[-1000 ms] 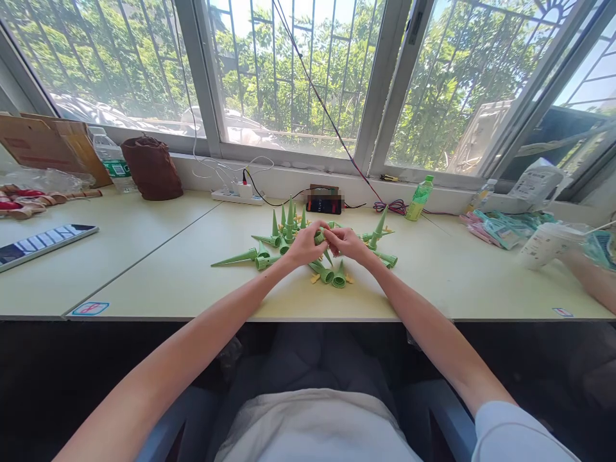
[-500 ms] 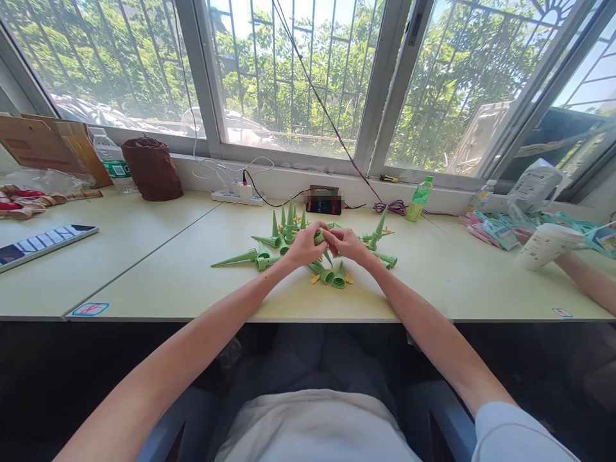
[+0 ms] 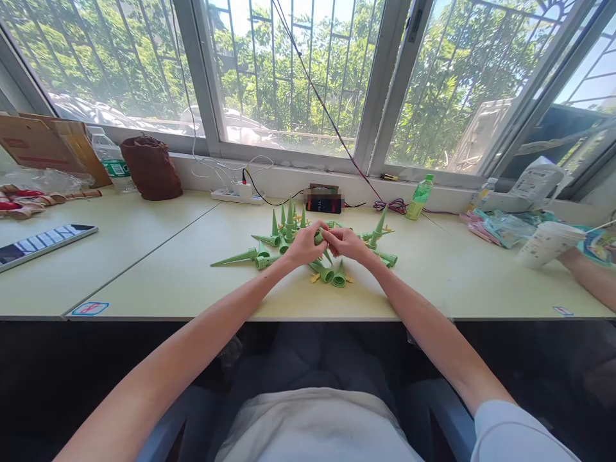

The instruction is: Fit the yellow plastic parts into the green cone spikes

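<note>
Several green plastic watering spikes, cone-shaped with hollow collars, lie and stand in a cluster on the table. Over the middle of it, my left hand is closed around one held watering spike, mostly hidden by the fingers. My right hand meets it from the other side, its thumb and fingers pinched at that spike's edge; any small part in the pinch is too small to make out. Below the hands, two spikes show their round openings, with yellow valve pieces beside them.
Behind the cluster a phone leans near the wall. A green bottle stands right of it, beside coiled cable. A power strip and brown bag are left. At far right, another person's arm reaches behind a white cup.
My hands keep almost the same pose on the held spike. At far right, the other person's hand and the bagged items near it have shifted slightly.
</note>
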`<state>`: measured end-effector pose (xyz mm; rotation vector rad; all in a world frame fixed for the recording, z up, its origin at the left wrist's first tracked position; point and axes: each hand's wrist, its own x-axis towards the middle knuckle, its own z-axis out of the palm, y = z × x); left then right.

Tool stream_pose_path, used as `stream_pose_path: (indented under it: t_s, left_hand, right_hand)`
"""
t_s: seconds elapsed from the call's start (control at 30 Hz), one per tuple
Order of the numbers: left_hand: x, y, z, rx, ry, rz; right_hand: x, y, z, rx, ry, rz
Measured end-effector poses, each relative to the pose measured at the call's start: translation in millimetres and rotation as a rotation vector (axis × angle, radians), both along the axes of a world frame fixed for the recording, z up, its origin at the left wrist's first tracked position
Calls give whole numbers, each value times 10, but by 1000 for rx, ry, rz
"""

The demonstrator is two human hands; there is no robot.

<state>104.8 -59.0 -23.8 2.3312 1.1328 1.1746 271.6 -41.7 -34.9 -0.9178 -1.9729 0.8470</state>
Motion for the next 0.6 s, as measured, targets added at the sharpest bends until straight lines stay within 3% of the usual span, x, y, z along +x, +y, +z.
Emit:
stream_pose_path:
  t_s: [0.6]
  left_hand:
    - [-15, 7, 14, 27, 31, -26]
  right_hand:
    - [1, -52, 55, -6, -99, 12]
